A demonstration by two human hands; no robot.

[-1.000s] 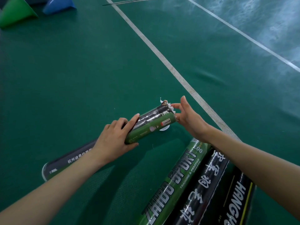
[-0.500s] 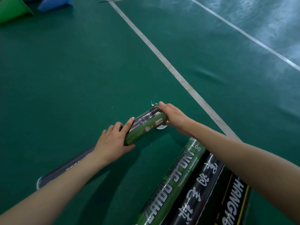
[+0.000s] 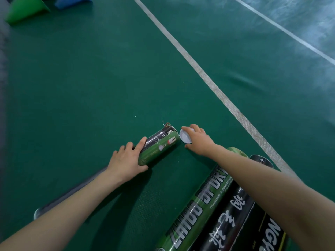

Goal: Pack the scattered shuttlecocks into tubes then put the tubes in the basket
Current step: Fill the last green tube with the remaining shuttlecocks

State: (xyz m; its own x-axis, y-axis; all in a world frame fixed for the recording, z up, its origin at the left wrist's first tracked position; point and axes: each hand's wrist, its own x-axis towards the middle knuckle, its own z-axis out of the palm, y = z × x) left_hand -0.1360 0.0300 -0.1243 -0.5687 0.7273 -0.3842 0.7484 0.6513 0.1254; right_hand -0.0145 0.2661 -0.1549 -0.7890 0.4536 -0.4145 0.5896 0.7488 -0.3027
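1. Left hand (image 3: pixel 126 163) wraps around the green-and-black tube (image 3: pixel 160 144), which points away, low over the green floor (image 3: pixel 90 78).
2. Right hand (image 3: pixel 199 142) pinches a white cap (image 3: pixel 184 136) in curled fingers, just beside the tube's far end.
3. More tubes lie side by side under the right forearm: a green one (image 3: pixel 195 211) and a black one (image 3: pixel 230 214).
4. Green cone (image 3: pixel 25 8) sits far back left.

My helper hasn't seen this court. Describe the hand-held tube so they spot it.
Follow the white court line to the hands left of it. The left hand grips a green-and-black tube, its end facing the white cap in the right hand. Unlike the other tubes lying nearby, it is held.
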